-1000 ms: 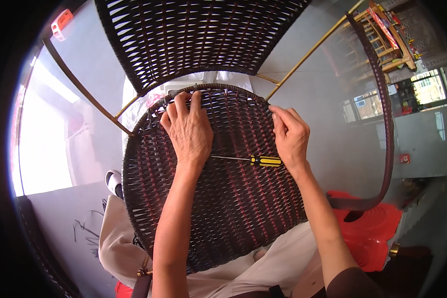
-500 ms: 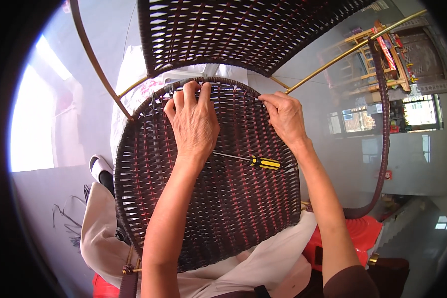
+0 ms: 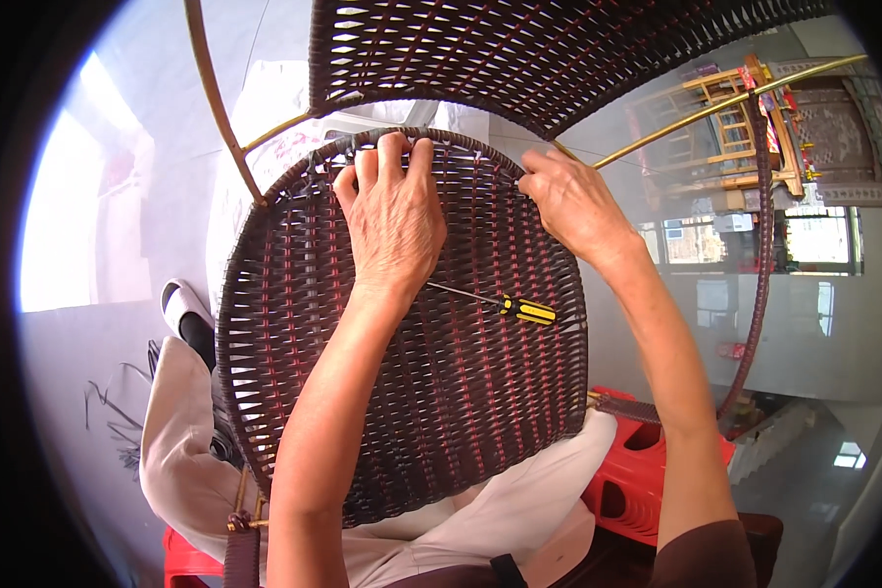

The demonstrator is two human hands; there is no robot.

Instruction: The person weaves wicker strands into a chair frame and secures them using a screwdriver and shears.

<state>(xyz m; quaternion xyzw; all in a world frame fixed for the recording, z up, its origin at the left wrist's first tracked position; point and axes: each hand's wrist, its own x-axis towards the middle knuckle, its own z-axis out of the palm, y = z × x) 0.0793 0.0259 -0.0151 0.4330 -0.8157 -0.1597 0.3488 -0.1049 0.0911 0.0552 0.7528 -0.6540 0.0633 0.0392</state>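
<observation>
A round seat [image 3: 294,392] woven of dark brown rattan strips lies across my lap. My left hand [image 3: 390,220] presses flat on its far part, fingertips curled at the far rim. My right hand [image 3: 570,201] grips the far right rim of the seat, fingers closed on the weave there. A screwdriver [image 3: 519,309] with a yellow and black handle lies loose on the weave between my forearms. The chair's woven backrest [image 3: 519,54] arches just beyond both hands, held on a brass-coloured metal frame [image 3: 216,108].
A red plastic stool [image 3: 637,480] stands at my right knee. My foot in a white shoe [image 3: 181,309] rests on the pale floor at left, near loose dark strips [image 3: 118,421]. A wooden chair frame [image 3: 745,127] stands far right by windows.
The view has shifted so seat and hands sit further right and larger. My left hand has slid slightly toward the far rim; the right hand stays on the rim. The screwdriver has not moved on the weave.
</observation>
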